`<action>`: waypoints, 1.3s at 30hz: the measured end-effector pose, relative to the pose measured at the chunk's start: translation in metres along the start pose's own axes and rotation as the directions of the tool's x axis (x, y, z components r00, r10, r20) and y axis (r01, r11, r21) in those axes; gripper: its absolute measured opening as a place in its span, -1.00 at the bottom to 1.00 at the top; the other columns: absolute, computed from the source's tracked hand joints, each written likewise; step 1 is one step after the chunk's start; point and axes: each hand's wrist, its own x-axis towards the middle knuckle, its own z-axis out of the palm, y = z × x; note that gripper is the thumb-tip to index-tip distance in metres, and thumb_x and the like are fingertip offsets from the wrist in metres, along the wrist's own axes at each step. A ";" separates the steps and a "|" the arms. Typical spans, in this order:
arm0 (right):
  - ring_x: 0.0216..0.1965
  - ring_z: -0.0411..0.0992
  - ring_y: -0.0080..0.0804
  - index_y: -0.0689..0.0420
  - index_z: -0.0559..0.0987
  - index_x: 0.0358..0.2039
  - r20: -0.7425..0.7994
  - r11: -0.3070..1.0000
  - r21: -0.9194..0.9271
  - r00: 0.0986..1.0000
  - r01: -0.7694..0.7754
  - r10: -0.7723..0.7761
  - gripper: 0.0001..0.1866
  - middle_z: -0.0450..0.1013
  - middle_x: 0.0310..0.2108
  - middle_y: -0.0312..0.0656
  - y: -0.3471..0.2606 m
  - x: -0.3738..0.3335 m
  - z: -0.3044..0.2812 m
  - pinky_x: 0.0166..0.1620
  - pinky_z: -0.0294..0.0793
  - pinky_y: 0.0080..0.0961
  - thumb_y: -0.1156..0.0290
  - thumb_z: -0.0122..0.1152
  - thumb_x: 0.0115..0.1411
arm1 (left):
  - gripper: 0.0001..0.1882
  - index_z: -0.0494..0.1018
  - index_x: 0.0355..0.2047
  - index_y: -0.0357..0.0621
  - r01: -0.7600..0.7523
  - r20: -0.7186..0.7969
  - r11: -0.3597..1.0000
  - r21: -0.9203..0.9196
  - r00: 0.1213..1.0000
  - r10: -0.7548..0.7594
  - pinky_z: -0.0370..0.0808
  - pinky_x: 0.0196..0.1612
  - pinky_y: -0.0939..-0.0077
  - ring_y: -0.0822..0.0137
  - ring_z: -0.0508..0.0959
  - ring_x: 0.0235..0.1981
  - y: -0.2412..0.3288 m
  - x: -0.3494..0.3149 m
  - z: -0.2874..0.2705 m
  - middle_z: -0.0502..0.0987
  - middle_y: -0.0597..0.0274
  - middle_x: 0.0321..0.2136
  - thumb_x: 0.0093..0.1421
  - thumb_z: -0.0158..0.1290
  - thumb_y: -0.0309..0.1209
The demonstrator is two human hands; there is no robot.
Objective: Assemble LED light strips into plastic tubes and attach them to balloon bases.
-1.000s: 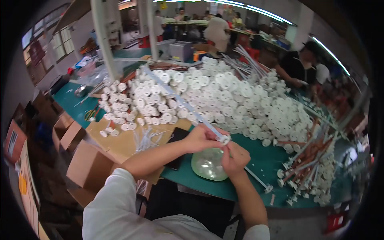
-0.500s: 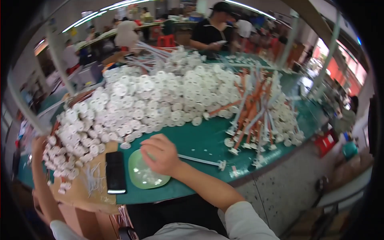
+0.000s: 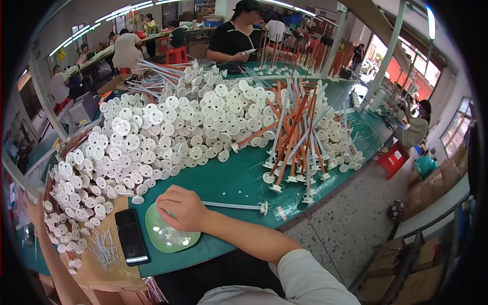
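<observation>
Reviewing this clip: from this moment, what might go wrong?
The right hand is over the green bowl, so a bump might tip it and scatter its pale contents. The white strip lies near that hand and could get knocked. The left hand is close to the piled white discs; brushing them might send some sliding.

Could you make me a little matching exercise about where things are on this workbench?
Things:
1. Right hand
2. Black phone
3. Thin white strands
4. Pale strip with a white end piece

Places:
A. In a loose heap on brown cardboard
B. Lying to the right of the bowl
C. Over the green bowl
D. Between the strands and the bowl

Right pairs: 1-C, 2-D, 3-A, 4-B.
</observation>
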 end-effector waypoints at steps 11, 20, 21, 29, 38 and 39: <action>-0.48 0.56 -0.27 0.13 0.62 -0.42 -0.173 0.973 -0.228 0.985 -0.022 -0.019 -0.85 0.57 -0.46 -0.18 -0.015 0.036 -0.083 -0.38 0.55 -0.46 0.56 0.37 -0.05 | -0.86 0.46 -0.60 -0.23 -0.247 -0.238 -0.067 -0.967 0.776 0.584 0.45 -0.50 0.48 0.23 0.57 -0.57 0.395 -0.196 -0.230 0.60 0.12 -0.53 -0.10 0.23 -0.61; -0.51 0.38 -0.56 0.22 0.58 -0.32 -0.504 0.583 -0.491 0.757 -0.648 0.417 -0.87 0.45 -0.48 -0.34 -0.022 -0.057 -0.209 -0.42 0.34 -0.63 0.47 0.30 0.13 | -0.84 0.44 -0.65 -0.18 -0.300 -0.277 -0.059 -0.952 0.766 0.579 0.41 -0.57 0.49 0.25 0.54 -0.63 0.390 -0.217 -0.196 0.54 0.20 -0.63 -0.10 0.22 -0.62; -0.51 0.43 -0.46 0.21 0.59 -0.31 -0.275 0.620 -0.622 0.875 -0.478 0.398 -0.84 0.47 -0.46 -0.30 -0.028 -0.057 -0.198 -0.40 0.40 -0.55 0.47 0.32 0.08 | -0.84 0.44 -0.66 -0.17 -0.317 -0.290 -0.056 -0.947 0.762 0.579 0.40 -0.57 0.49 0.25 0.54 -0.63 0.391 -0.216 -0.198 0.54 0.20 -0.63 -0.10 0.22 -0.62; -0.50 0.48 -0.26 0.15 0.65 -0.45 0.308 0.517 -0.835 0.620 -0.188 0.722 -0.84 0.49 -0.53 -0.16 -0.041 -0.043 -0.199 -0.35 0.48 -0.33 0.40 0.41 -0.07 | -0.81 0.43 -0.64 -0.13 -0.449 -0.429 -0.108 -0.887 0.714 0.553 0.35 -0.58 0.48 0.28 0.51 -0.64 0.381 -0.215 -0.208 0.52 0.27 -0.62 -0.15 0.21 -0.66; -0.48 0.47 -0.67 0.28 0.62 -0.36 0.126 0.679 0.242 0.716 -0.693 0.686 -0.88 0.55 -0.48 -0.26 -0.075 0.016 -0.119 -0.40 0.46 -0.70 0.58 0.37 0.08 | -0.55 0.49 0.02 -0.21 0.392 -0.099 -0.371 -0.842 0.563 0.820 0.53 -0.30 0.54 0.39 0.61 -0.41 0.396 -0.229 -0.248 0.63 0.16 -0.32 0.08 0.18 -0.49; -0.48 0.47 -0.68 0.28 0.61 -0.35 0.150 0.709 0.261 0.753 -0.655 0.641 -0.87 0.55 -0.48 -0.26 -0.067 0.021 -0.099 -0.40 0.46 -0.70 0.56 0.37 0.08 | -0.55 0.49 0.02 -0.21 0.386 -0.099 -0.369 -0.846 0.566 0.819 0.53 -0.30 0.54 0.39 0.61 -0.41 0.391 -0.233 -0.237 0.63 0.16 -0.32 0.08 0.18 -0.49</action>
